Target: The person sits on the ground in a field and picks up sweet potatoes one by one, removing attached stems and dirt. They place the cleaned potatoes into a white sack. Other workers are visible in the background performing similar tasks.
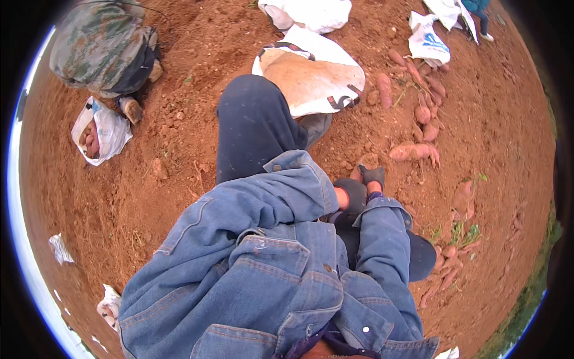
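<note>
Both of my hands wear dark gloves and are close together, low over the soil by my bent knees. My right hand [373, 175] is closed on a soil-covered sweet potato [368, 160], whose rounded end shows past the fingers. Right beside it is my left hand [353, 192], its fingers mostly hidden, so I cannot tell how they are bent. A forked sweet potato [409, 152] lies on the ground just beyond, to the right. Ahead of my knee is an open white sack [314, 75] with dark straps and a soil-stained inside.
A row of sweet potatoes [426, 113] runs away at the right, and another heap [448, 260] with green stems lies nearer. At the left, a person in a camouflage jacket [98, 48] bends near a white bag of sweet potatoes [101, 134]. More white bags [429, 40] lie farther off.
</note>
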Demonstrator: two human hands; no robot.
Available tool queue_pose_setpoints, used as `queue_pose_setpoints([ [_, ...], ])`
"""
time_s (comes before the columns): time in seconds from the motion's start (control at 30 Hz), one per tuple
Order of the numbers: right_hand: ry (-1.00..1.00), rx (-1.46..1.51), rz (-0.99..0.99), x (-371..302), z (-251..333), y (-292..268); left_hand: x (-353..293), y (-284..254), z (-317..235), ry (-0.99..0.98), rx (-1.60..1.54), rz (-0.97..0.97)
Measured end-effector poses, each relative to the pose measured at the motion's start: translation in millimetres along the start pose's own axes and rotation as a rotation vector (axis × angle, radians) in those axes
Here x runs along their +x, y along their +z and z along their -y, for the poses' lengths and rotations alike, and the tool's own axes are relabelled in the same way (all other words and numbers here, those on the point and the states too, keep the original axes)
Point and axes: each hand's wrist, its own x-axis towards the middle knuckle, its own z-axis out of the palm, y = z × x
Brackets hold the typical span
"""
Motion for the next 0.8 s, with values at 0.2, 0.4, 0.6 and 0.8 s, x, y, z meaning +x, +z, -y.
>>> queue_pose_setpoints([
  [0.2, 0.024, 0.068, 0.012, -6, 26, -9, -4, -3, -2, 0.04, 0.14, 0.154],
  [0.4, -0.052, 0.092, -0.12, -6, 48, -8, 3, 0, 9, 0.08, 0.08, 0.077],
  [0.6, -0.029, 0.006, -0.186, 19, 42, -3, 9, 10, 17, 0.074, 0.081, 0.07],
  [0.8, 0.058, 0.317, -0.363, 29, 28, 19, 0, 3, 12, 0.131, 0.101, 0.096],
])
